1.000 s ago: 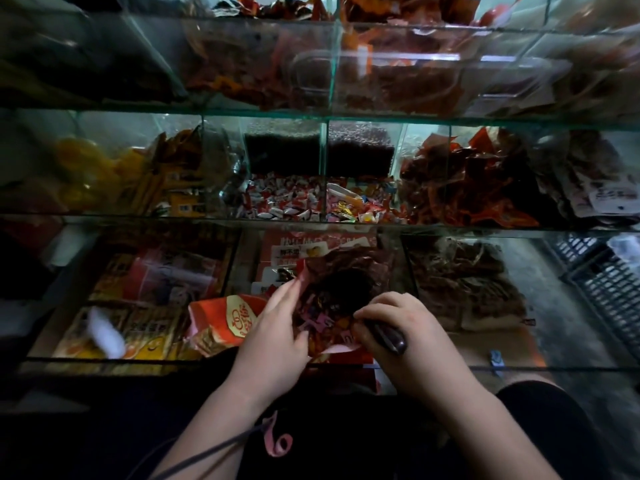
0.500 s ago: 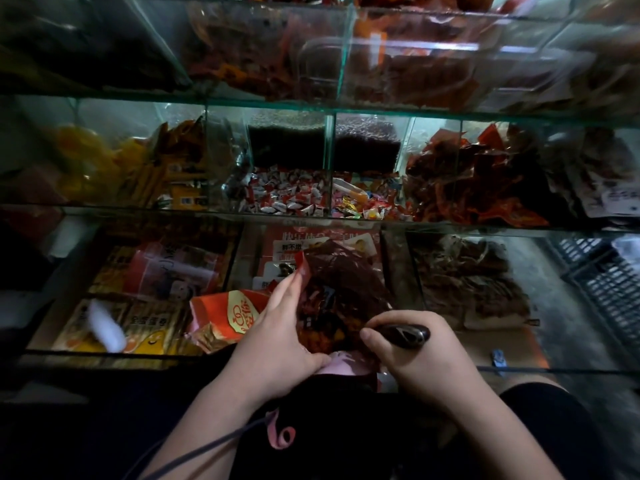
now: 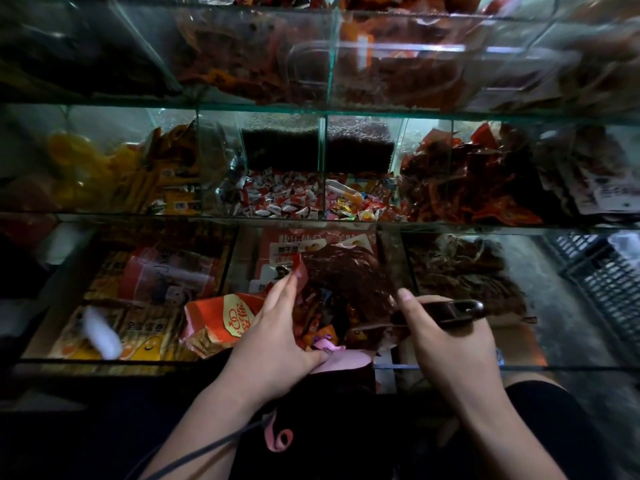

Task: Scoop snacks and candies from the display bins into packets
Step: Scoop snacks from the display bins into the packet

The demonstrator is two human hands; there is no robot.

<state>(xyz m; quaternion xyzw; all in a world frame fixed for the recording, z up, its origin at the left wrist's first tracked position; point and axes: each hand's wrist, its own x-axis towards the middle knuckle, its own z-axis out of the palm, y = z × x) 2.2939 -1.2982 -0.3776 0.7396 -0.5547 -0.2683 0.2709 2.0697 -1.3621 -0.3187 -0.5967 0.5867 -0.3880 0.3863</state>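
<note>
In the head view, a red translucent packet point(image 3: 346, 278) is held open over the near edge of the glass display case point(image 3: 311, 220), above the middle compartment of its lowest tier. The packet's left rim is gripped by the left hand point(image 3: 273, 337), whose fingers are laid almost straight along the rim while the thumb is pressed in at the packet's near edge. Wrapped candies point(image 3: 320, 329) in mixed colours can be seen inside the packet, low down. A dark scoop point(image 3: 450, 310) is gripped by its handle in the right hand point(image 3: 446, 348), the fingers being curled round it and the thumb laid on top; its front end is pushed into the packet's mouth from the right. An orange pack point(image 3: 221, 320) lies just beside the left hand, at the near edge of the case. On the middle tier, a bin of red-and-white candies point(image 3: 280, 197) and a bin of multicoloured candies point(image 3: 358, 202) are set side by side, with red snack packs point(image 3: 467, 181) in the bin to their right. A dark crate point(image 3: 602, 271) is seen beyond the right end of the case.
</note>
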